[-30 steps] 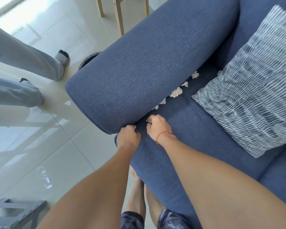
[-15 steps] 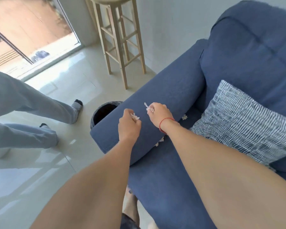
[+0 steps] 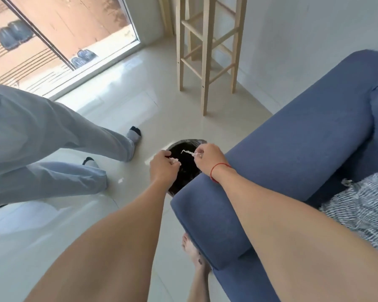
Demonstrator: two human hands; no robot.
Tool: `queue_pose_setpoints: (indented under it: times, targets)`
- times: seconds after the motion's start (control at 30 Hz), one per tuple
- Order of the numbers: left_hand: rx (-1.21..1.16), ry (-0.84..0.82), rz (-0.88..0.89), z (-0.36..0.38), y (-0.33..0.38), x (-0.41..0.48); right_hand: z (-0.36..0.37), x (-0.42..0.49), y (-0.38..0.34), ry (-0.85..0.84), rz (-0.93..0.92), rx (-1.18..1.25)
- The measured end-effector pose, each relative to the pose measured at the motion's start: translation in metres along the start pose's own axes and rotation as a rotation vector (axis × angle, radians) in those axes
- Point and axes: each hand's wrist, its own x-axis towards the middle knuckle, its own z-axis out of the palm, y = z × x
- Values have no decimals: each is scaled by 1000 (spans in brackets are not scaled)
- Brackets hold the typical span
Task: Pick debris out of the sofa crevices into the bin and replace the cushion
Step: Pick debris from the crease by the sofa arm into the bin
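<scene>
White paper scraps (image 3: 187,152) pinched in left hand (image 3: 162,165) and right hand (image 3: 207,159), above black bin (image 3: 183,175) beside sofa armrest (image 3: 271,184).

Tall pale wooden stool (image 3: 207,51) on glossy cream floor tiles (image 3: 122,110) by a white wall (image 3: 303,40), glass door (image 3: 59,33) at upper left, bystander's legs in light grey trousers (image 3: 42,136), dark-toed socks (image 3: 134,132), near the door.

Both hands, left (image 3: 162,166) and right (image 3: 207,159), each pinching white debris (image 3: 187,152) above the black bin (image 3: 183,171) beside the sofa arm (image 3: 271,177)
</scene>
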Motion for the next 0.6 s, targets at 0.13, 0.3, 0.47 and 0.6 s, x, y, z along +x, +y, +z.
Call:
queue_pose_setpoints:
  times: [0.13, 0.3, 0.47, 0.6]
  targets:
    - [52, -22, -33, 12, -9, 39, 21, 32, -2, -27, 78, 13]
    - [255, -139, -34, 29, -16, 70, 38, 51, 7, -165, 135, -26]
    - [423, -280, -36, 38, -13, 67, 22, 48, 16, -226, 140, -12]
    - [412, -294, 27, 42, 12, 37, -4, 27, 28, -165, 122, -1]
